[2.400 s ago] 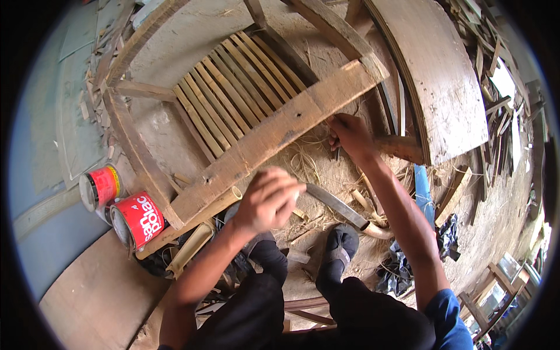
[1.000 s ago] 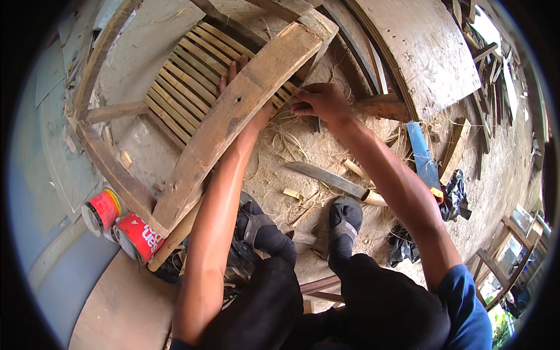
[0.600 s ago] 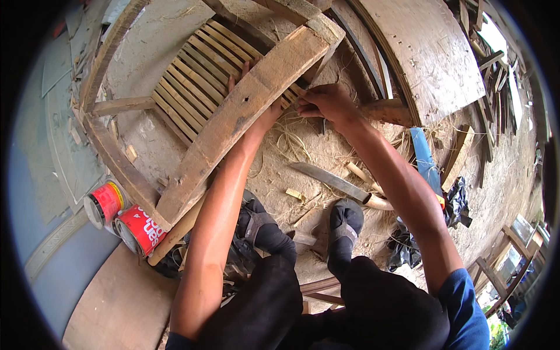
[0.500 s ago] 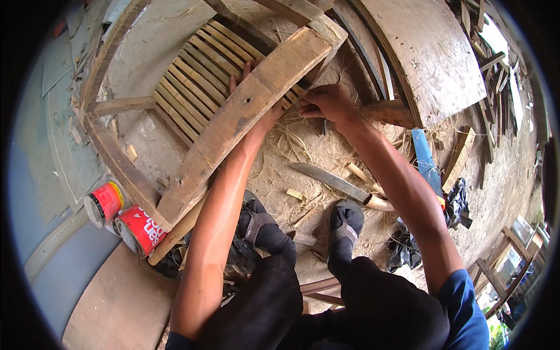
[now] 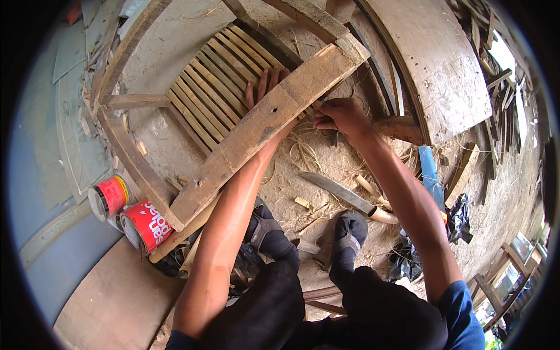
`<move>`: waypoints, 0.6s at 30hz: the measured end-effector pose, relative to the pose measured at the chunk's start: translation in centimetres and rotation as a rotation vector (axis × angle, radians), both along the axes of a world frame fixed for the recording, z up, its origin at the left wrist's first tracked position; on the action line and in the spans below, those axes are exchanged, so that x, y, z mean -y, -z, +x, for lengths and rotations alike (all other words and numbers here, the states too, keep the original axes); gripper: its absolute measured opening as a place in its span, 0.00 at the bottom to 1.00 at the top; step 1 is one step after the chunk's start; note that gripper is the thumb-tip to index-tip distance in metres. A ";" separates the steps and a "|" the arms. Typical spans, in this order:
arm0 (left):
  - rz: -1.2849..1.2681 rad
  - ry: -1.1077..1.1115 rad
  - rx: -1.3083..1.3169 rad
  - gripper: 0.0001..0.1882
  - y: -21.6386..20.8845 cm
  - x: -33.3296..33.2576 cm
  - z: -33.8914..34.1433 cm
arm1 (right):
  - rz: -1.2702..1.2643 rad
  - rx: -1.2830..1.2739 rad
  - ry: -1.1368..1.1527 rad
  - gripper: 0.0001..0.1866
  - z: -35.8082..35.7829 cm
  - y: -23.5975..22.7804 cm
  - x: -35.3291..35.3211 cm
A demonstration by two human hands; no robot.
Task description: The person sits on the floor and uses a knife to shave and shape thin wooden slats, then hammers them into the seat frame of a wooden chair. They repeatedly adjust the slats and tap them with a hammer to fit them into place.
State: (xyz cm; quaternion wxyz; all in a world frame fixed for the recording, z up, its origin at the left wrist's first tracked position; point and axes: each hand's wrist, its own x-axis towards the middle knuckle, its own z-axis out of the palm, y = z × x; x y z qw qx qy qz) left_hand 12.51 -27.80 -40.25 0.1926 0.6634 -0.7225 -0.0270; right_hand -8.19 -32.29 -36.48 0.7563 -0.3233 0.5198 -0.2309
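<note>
A wooden frame (image 5: 265, 119) of thick beams stands tilted before me, with a panel of narrow bamboo slats (image 5: 210, 87) inside it. My left arm passes under the near beam. Beyond that beam the fingers of my left hand (image 5: 267, 83) lie stretched out on the slats; the beam hides its palm. At the right ends of the slats, just past the beam, my right hand (image 5: 343, 118) is closed in a pinch. What sits between its fingertips is too small to make out. Thin pale fibre strips (image 5: 304, 153) lie on the ground below the hands.
A large knife (image 5: 344, 195) lies on the ground near my feet. Two red cans (image 5: 147, 226) stand at the left by the frame's corner. A curved plywood panel (image 5: 434, 76) is at the right, near a blue strip (image 5: 430, 169), black plastic (image 5: 459, 219) and scrap wood (image 5: 462, 169).
The whole view has shifted, so the scene sits a little further right and lower. More of my left fingers show beyond the beam. My right hand keeps its pinch at the slat ends.
</note>
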 end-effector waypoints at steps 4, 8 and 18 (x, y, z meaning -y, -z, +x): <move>0.007 -0.003 0.022 0.32 0.2 0.0 0.1 | -0.020 0.003 -0.001 0.14 -0.1 0.1 -0.1; 0.028 -0.002 0.038 0.31 0.5 0.0 0.1 | -0.062 -0.020 -0.010 0.15 0.0 0.2 -0.2; 0.048 -0.009 0.066 0.34 0.5 0.1 0.3 | -0.113 -0.117 -0.032 0.13 0.7 -0.3 -0.4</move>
